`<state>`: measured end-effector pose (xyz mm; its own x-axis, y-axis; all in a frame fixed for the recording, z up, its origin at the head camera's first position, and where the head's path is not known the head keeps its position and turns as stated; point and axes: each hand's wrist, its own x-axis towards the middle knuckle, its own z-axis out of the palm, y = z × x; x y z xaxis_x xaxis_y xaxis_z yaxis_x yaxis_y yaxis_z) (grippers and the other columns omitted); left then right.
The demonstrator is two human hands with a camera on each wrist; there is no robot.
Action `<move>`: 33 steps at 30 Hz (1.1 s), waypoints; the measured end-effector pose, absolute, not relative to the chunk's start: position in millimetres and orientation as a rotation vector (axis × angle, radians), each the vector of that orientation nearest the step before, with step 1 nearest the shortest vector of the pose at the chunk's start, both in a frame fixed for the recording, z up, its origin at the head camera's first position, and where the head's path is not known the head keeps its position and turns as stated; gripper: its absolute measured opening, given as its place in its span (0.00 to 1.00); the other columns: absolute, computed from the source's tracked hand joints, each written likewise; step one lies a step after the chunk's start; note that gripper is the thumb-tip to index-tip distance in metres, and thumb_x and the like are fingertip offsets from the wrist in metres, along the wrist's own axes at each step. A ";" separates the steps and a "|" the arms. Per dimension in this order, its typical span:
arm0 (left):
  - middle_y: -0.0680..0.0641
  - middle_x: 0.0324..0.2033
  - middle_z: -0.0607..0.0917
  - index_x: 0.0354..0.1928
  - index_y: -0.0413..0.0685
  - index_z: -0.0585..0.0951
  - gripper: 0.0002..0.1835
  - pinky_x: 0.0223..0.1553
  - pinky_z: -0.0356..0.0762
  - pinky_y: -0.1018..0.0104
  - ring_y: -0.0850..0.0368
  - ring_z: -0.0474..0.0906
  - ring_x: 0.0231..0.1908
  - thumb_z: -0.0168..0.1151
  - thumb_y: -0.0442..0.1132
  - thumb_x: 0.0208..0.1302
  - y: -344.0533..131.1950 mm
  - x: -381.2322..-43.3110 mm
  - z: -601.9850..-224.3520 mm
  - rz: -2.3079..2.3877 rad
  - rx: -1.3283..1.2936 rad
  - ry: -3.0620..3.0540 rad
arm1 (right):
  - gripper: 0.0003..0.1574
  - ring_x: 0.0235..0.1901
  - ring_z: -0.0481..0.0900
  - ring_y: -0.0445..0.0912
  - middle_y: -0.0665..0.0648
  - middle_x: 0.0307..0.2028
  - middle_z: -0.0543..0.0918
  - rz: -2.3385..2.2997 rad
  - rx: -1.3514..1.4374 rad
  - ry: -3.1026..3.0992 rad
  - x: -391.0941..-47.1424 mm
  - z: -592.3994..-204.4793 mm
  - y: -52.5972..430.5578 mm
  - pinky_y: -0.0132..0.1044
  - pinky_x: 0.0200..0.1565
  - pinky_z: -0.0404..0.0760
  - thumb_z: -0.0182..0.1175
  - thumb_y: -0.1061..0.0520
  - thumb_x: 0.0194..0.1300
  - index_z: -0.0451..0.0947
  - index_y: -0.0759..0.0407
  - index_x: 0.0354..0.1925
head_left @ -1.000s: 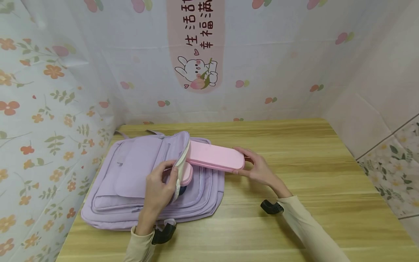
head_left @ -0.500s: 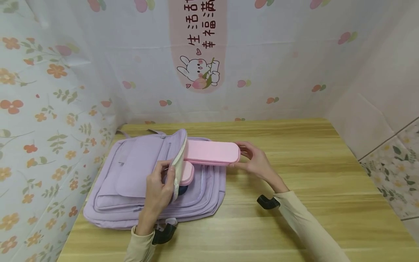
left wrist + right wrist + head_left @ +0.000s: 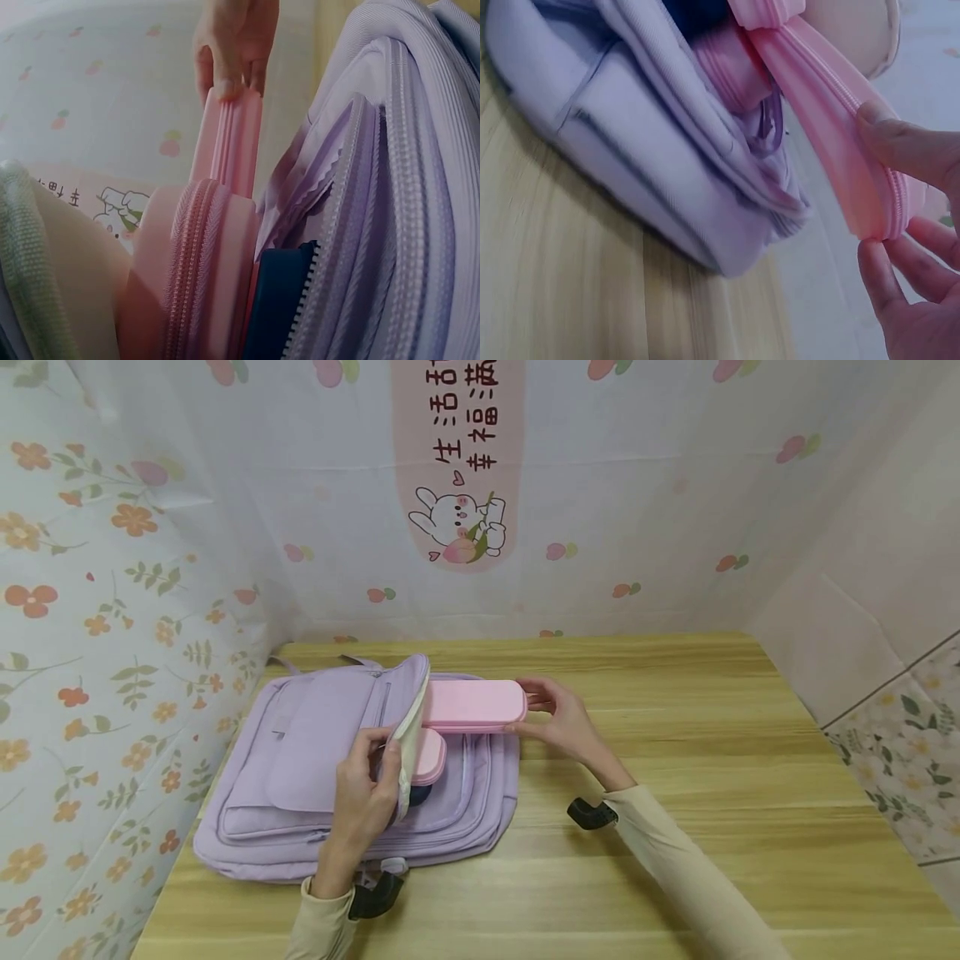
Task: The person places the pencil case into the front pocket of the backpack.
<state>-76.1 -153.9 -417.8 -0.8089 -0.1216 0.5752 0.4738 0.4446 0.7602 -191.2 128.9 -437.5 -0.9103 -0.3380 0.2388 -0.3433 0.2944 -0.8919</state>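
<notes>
In the head view, a lilac backpack (image 3: 352, 768) is seen lying flat on the wooden counter (image 3: 675, 760), close to the floral wall covering (image 3: 97, 610) on the left. The cream-lined edge of its open compartment is pinched and lifted by the left hand (image 3: 363, 802), whose fingers (image 3: 375, 752) are curled round that edge. A long pink case (image 3: 472, 705) is held at its outer end by the right hand (image 3: 558, 718), with its other end already inside the opening. A second, smaller pink pouch (image 3: 427, 756) is visible just below it in the same opening, above something dark blue.

In the left wrist view, the long pink case (image 3: 229, 142) is seen end-on, gripped at its far end by the right hand (image 3: 232, 37); the zipped pink pouch (image 3: 191, 270) sits in front, beside a dark blue item (image 3: 274, 300) and the backpack's zip teeth.

In the right wrist view, the end of the case (image 3: 855, 172) is pinched between the thumb and curled fingers (image 3: 900, 142), beside the backpack (image 3: 652, 135) on the counter (image 3: 570, 285).
</notes>
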 end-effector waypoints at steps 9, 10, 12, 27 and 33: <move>0.33 0.42 0.88 0.45 0.28 0.77 0.06 0.47 0.78 0.86 0.55 0.85 0.43 0.56 0.23 0.67 -156.3 -78.8 -421.7 -1.348 -0.311 -2.135 | 0.41 0.52 0.85 0.62 0.69 0.57 0.81 1.890 0.635 -2.467 -189.3 -443.4 105.1 0.53 0.57 0.84 0.79 0.66 0.49 0.75 0.68 0.61; 0.33 0.42 0.88 0.45 0.28 0.77 0.06 0.48 0.77 0.86 0.54 0.85 0.43 0.56 0.23 0.67 -156.5 -79.0 -422.2 -1.345 -0.311 -2.138 | 0.42 0.52 0.85 0.62 0.69 0.57 0.81 1.906 0.632 -2.455 -188.6 -445.3 102.6 0.51 0.57 0.84 0.79 0.66 0.49 0.75 0.68 0.61; 0.33 0.42 0.88 0.45 0.28 0.77 0.06 0.48 0.77 0.86 0.52 0.85 0.43 0.56 0.23 0.67 -156.4 -79.2 -422.8 -1.345 -0.312 -2.141 | 0.42 0.53 0.84 0.62 0.69 0.57 0.81 1.931 0.621 -2.438 -187.1 -449.7 98.2 0.48 0.57 0.85 0.79 0.66 0.50 0.75 0.68 0.63; 0.35 0.41 0.89 0.44 0.29 0.78 0.06 0.43 0.77 0.85 0.61 0.83 0.39 0.56 0.23 0.66 -157.4 -81.5 -426.2 -1.344 -0.355 -2.131 | 0.35 0.56 0.80 0.66 0.75 0.57 0.78 2.186 0.739 -2.273 -184.0 -456.1 83.5 0.35 0.57 0.84 0.68 0.77 0.55 0.72 0.76 0.62; 0.36 0.41 0.89 0.44 0.30 0.78 0.07 0.42 0.78 0.85 0.62 0.83 0.39 0.56 0.23 0.66 -157.1 -80.7 -426.8 -1.362 -0.366 -2.128 | 0.33 0.55 0.82 0.67 0.76 0.54 0.81 2.209 0.713 -2.276 -187.7 -457.1 73.7 0.36 0.56 0.84 0.70 0.76 0.54 0.74 0.77 0.59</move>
<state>-80.7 -157.1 -426.8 -0.7940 -0.0777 0.6029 0.5149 0.4411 0.7351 -187.7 73.7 -457.1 -0.8981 -0.3803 0.2210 -0.2322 -0.0167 -0.9725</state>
